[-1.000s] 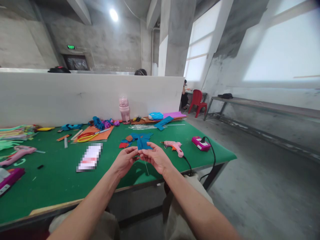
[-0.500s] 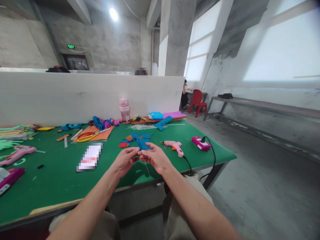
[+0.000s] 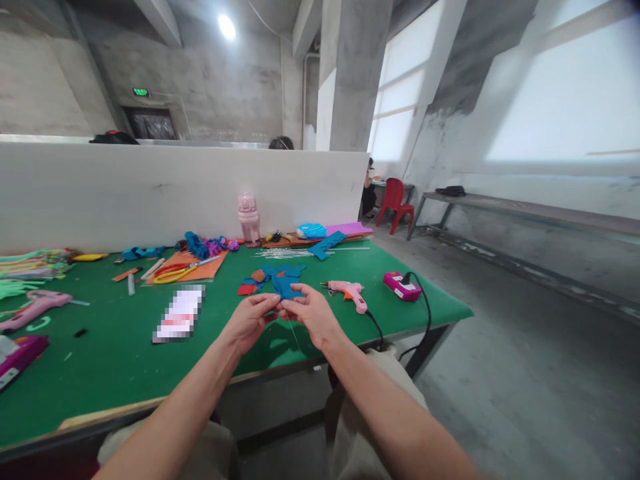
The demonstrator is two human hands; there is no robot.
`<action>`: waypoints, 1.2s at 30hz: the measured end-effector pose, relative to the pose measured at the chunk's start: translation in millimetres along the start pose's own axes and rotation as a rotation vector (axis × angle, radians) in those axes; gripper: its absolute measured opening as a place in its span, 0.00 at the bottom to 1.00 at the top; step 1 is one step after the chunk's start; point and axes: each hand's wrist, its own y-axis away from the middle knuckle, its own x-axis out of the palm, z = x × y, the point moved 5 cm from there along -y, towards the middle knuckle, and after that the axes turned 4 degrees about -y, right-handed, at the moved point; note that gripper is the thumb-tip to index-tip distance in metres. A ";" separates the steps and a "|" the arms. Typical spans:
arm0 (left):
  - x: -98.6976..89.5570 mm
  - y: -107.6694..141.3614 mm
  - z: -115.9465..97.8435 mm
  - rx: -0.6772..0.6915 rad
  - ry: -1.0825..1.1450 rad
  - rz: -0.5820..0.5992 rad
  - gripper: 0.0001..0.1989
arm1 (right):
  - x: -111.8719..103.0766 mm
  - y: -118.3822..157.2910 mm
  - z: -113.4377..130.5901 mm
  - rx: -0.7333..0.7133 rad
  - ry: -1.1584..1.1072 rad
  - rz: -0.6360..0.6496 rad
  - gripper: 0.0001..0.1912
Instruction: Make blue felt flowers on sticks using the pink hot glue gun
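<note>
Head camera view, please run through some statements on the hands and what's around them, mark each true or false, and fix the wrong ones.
1. The left hand and right hand both hold blue crepe paper. True.
2. The pink glue gun right of the hands is in the right hand's grip. False: the pink glue gun lies on the green table.
3. A thin wire points down below the hands. True.
4. The pink bottle lies on its side. False: the pink bottle stands upright.
5. A black plug sits in the magenta power strip. True.
</note>
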 end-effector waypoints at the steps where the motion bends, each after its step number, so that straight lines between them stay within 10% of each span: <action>1: -0.3 0.0 0.1 0.001 -0.005 -0.004 0.07 | 0.0 -0.1 0.3 -0.012 0.014 -0.004 0.22; 36: -1.1 2.3 -3.2 0.178 -0.258 -0.226 0.12 | 0.9 -2.7 -8.5 -0.032 -0.034 -0.104 0.20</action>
